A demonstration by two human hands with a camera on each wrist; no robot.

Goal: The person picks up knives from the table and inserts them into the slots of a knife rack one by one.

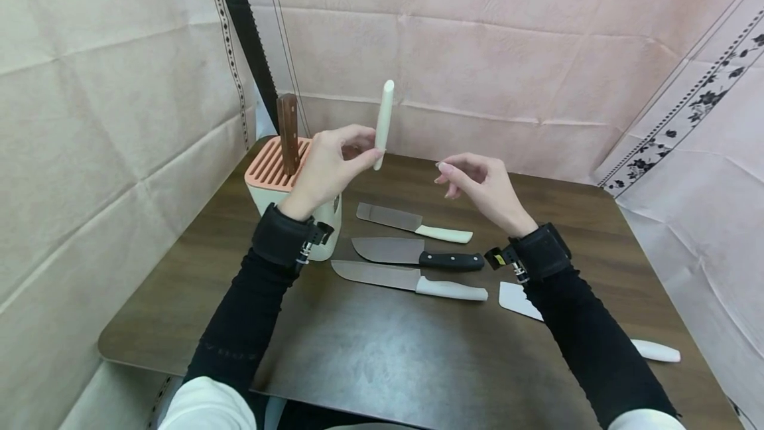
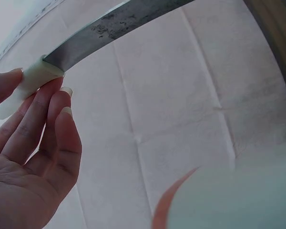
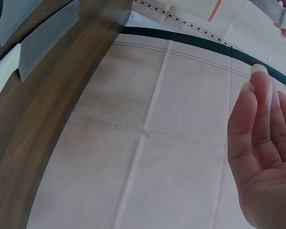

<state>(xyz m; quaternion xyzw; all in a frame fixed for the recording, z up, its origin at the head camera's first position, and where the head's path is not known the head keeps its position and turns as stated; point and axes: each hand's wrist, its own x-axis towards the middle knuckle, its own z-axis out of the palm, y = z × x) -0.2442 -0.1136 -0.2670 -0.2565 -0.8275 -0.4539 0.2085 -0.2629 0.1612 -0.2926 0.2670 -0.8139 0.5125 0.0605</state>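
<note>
My left hand [image 1: 334, 158] pinches a knife by its pale green handle [image 1: 384, 125], which stands nearly upright above the table in the head view. Its grey, stained blade [image 2: 109, 33] shows in the left wrist view; the hand hides it in the head view. Close by that hand is a knife block [image 1: 255, 192] with a slotted pink top, a brown-handled knife [image 1: 288, 135] standing in it. My right hand [image 1: 483, 188] hovers over the table's back part, fingers loosely bent around nothing. Below both hands lie a pale green-handled knife [image 1: 444, 233], a black-handled knife [image 1: 450, 261] and a white-handled knife [image 1: 450, 289].
Under the right forearm lies a white blade [image 1: 518, 300], and a white handle [image 1: 656, 350] pokes out on the forearm's other side. Pale cloth [image 1: 477, 71] hangs behind the brown table [image 1: 382, 344] and along both sides.
</note>
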